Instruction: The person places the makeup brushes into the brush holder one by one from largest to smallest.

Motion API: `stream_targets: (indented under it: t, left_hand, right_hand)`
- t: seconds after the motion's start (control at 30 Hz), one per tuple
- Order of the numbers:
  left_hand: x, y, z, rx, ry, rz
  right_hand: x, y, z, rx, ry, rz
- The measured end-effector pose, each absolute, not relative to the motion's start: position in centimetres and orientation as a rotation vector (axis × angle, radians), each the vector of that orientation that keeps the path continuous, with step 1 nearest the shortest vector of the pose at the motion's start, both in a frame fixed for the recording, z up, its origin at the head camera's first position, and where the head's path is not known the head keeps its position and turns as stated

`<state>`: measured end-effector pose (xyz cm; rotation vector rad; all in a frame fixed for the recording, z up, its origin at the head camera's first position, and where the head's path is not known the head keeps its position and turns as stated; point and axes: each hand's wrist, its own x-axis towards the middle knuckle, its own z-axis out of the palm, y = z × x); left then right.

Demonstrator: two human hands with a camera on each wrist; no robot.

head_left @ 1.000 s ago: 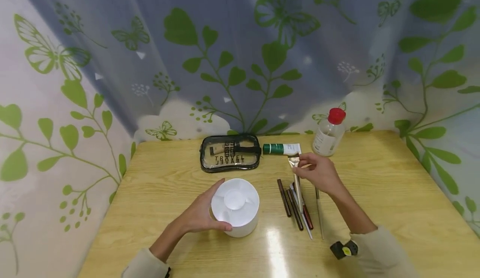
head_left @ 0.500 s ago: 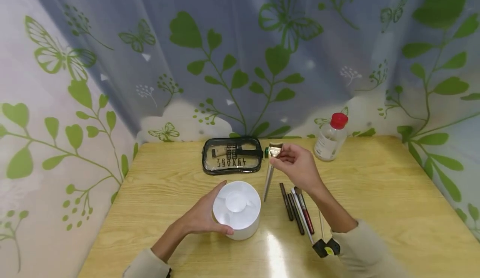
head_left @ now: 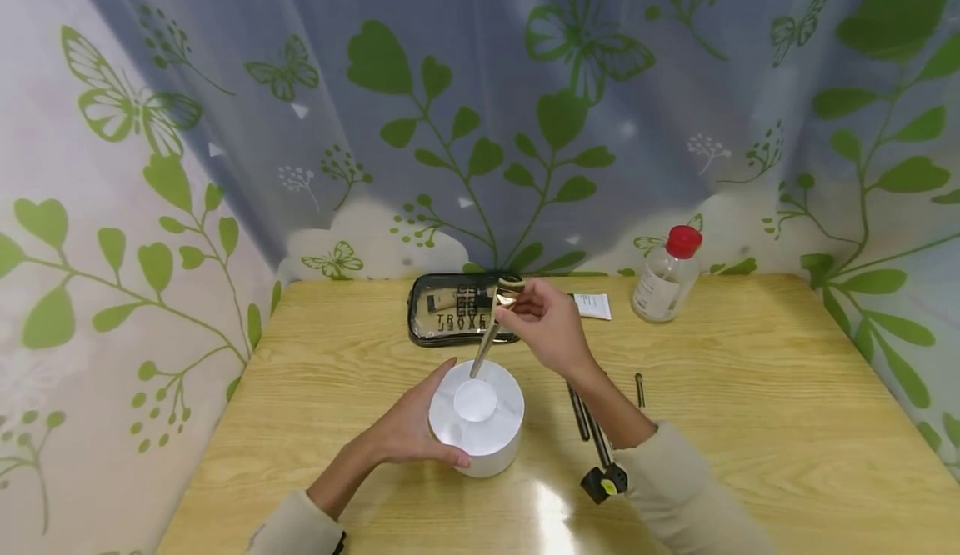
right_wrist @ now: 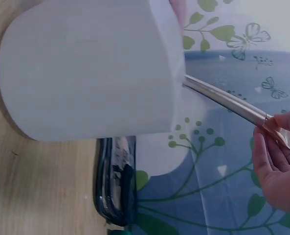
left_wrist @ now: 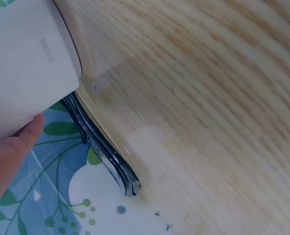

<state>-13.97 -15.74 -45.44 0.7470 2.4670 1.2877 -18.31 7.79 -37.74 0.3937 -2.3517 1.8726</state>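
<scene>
My left hand (head_left: 408,430) grips the white round holder (head_left: 491,459) from its left side, fingers behind and thumb across the front. Several compartments around a round middle show in its top. My right hand (head_left: 555,330) pinches a makeup brush (head_left: 486,350) by its wide gold ferrule. The brush slants down to the left, and its handle end overlaps the holder's far rim in the head view. In the right wrist view, the gold brush handle (right_wrist: 228,100) reaches the top edge of the holder (right_wrist: 91,73). The left wrist view shows fingertips (left_wrist: 33,131) against the holder's wall.
Behind the holder lies a clear travel pouch (head_left: 435,335) with black edging. A white tube (head_left: 594,306) is partly hidden by the right hand, and a red-capped bottle (head_left: 660,288) stands to its right. Dark slim sticks (head_left: 578,415) lie under the right forearm, near a thin brush (head_left: 640,388).
My right hand has carried the makeup brush left from the pile of brushes to above the holder. The left hand keeps its grip on the holder.
</scene>
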Motion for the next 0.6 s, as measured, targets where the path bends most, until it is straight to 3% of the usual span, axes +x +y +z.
stream_targets:
  t: [0.6]
  left_hand:
    - [-14.0,-15.8,-45.5,0.698,2.487,1.243]
  right_hand:
    - [-18.8,6.5,-41.2,0.612,-2.629,1.703]
